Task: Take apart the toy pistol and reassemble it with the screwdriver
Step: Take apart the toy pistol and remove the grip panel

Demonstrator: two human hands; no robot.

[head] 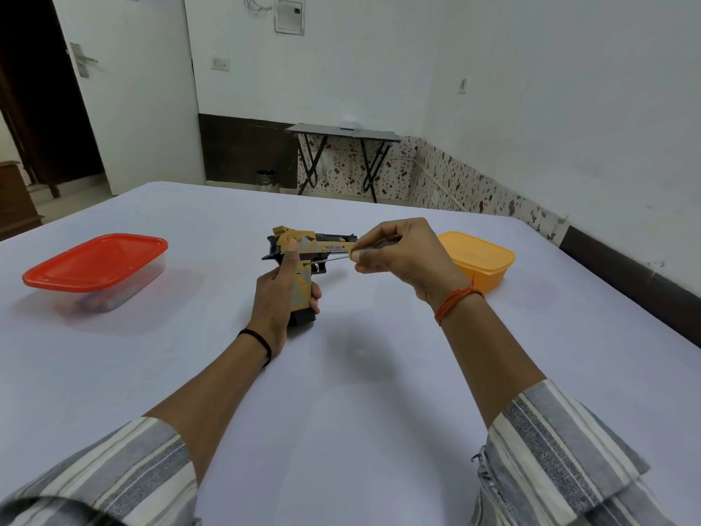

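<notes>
Yellow and black plastic toy pistol (303,256) at frame centre, above worktop (341,373). Left hand (278,298) fingers wrapped round grip. Right hand (398,256) fingers pinch thin metal screwdriver (330,260), tip at pistol side. Keep tip straight in screw, hold pistol steady, turn slowly.

Yellow-and-black toy pistol (303,256) upright, barrel pointing right; screwdriver (333,260) tip at its frame.

A plain room in a home: whitewashed walls, a white door (129,89) with a lever handle, speckled tile skirting (455,176), a folding table (343,132) against the far wall, light switches.
</notes>
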